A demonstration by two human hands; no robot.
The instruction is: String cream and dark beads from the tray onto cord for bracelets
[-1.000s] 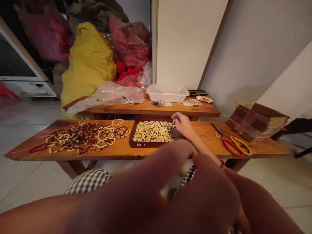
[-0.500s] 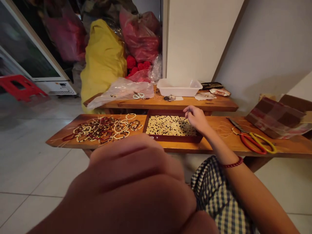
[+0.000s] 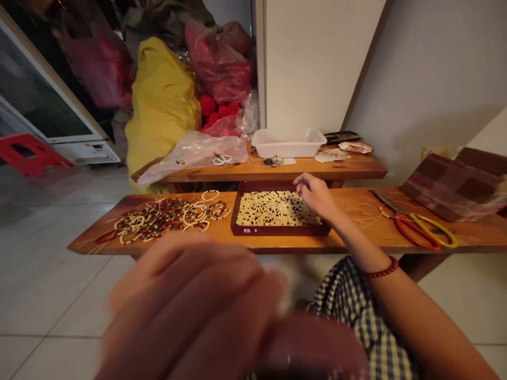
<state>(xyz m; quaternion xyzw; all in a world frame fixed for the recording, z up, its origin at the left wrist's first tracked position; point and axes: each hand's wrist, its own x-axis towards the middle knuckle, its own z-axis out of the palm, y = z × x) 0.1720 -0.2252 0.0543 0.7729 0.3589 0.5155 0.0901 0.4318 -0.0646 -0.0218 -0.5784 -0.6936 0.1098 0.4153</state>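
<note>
My left hand [image 3: 186,311] looms very near the camera, blurred, with its fingers curled over and the thumb below them. Whatever it may hold is hidden. Over the right side of a dark red tray [image 3: 242,230] is my right hand [image 3: 315,194], its fingertips drawn together; I cannot make out anything between them. Small cream and dark beads [image 3: 273,208] cover the tray's bottom. A dark red beaded bracelet [image 3: 382,270] circles my right wrist. Left of the tray lies a tangled pile of beaded bracelets [image 3: 158,216] in cream, brown and red.
The tray stands on a wooden bench [image 3: 222,241]. To its right lie loose thread [image 3: 362,211], scissors [image 3: 422,229] with red and yellow handles, and a cardboard box [image 3: 447,184]. A second bench behind holds a white plastic tub [image 3: 289,145] and white-handled scissors [image 3: 222,159].
My left hand has shifted left and lower, uncovering the tray's front edge, and its thumb now shows. My right hand stays over the tray's right side, fingers still together.
</note>
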